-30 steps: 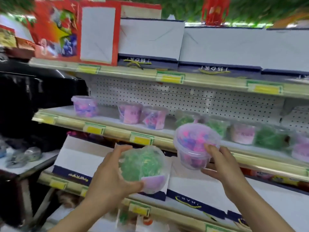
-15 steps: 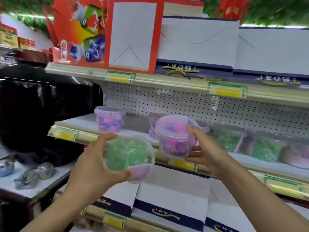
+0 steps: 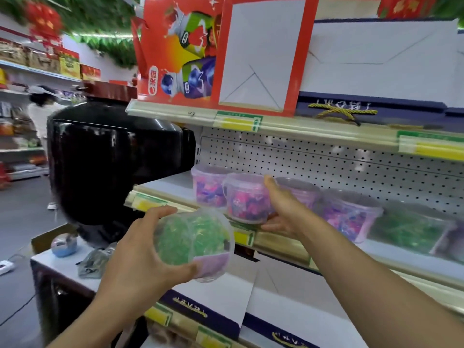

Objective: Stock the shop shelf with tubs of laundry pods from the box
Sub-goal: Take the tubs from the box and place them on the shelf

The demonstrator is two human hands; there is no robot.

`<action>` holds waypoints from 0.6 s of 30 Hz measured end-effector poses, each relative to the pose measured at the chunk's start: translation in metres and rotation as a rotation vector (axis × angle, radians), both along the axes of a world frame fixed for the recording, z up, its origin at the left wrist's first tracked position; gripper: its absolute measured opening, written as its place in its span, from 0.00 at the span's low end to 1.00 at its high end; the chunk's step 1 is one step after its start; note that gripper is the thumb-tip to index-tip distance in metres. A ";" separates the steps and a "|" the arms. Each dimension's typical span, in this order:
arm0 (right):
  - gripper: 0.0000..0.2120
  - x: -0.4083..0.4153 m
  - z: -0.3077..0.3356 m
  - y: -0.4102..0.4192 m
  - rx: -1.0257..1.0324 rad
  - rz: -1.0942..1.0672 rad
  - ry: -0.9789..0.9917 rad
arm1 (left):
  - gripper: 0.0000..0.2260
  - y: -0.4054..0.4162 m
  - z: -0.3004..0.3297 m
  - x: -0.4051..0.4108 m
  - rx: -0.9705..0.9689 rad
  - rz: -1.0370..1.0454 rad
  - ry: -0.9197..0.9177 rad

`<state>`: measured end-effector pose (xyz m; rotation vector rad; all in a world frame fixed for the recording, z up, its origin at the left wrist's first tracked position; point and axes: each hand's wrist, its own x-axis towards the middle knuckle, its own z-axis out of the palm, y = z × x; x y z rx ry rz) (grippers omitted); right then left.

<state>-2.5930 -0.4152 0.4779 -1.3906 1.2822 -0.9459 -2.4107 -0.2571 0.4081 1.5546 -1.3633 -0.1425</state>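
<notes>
My left hand (image 3: 140, 254) grips a clear tub of green laundry pods (image 3: 193, 243), tilted on its side, in front of and below the middle shelf (image 3: 173, 183). My right hand (image 3: 283, 209) holds a tub of pink and purple pods (image 3: 247, 198) at the shelf's front edge, right beside another pink tub (image 3: 207, 187) standing at the shelf's left end. Whether the held tub rests on the shelf is unclear. More tubs stand along the shelf to the right: pink ones (image 3: 349, 214) and green ones (image 3: 406, 227). The box is not in view.
A large black rounded object (image 3: 105, 156) stands left of the shelf over a white counter (image 3: 62, 264). Red and white cartons (image 3: 221, 51) fill the top shelf; white and blue boxes (image 3: 221, 297) sit on the lower shelf. A person (image 3: 40, 114) stands far left in the aisle.
My right hand has carried the pink tub forward and left to the shelf's front edge beside the leftmost tub. My left hand kept the green tub low. The view swung left.
</notes>
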 end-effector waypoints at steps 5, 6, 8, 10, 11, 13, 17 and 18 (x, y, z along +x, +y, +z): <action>0.39 -0.006 -0.010 0.020 -0.605 -0.230 0.835 | 0.40 -0.005 -0.002 0.012 0.004 -0.005 0.006; 0.37 -0.005 -0.010 0.026 -0.710 -0.219 0.906 | 0.40 -0.007 -0.002 0.014 0.002 -0.006 0.012; 0.33 0.003 -0.011 0.029 -0.836 -0.183 1.007 | 0.40 -0.012 -0.002 0.015 -0.007 -0.007 0.019; 0.29 0.013 -0.010 0.023 -0.878 -0.188 1.037 | 0.39 -0.016 -0.002 0.014 -0.007 -0.003 0.015; 0.28 0.017 -0.009 0.018 -0.869 -0.210 1.025 | 0.39 -0.017 -0.001 0.014 -0.008 -0.001 0.013; 0.26 0.023 -0.004 0.009 -0.859 -0.280 1.021 | 0.38 -0.019 0.000 0.014 -0.012 -0.008 0.018; 0.23 0.025 -0.005 0.001 -0.943 -0.277 1.048 | 0.37 -0.023 0.000 0.020 -0.017 -0.040 0.027; 0.23 0.024 -0.010 0.002 -0.969 -0.226 1.043 | 0.37 -0.024 0.000 0.021 -0.017 -0.045 0.030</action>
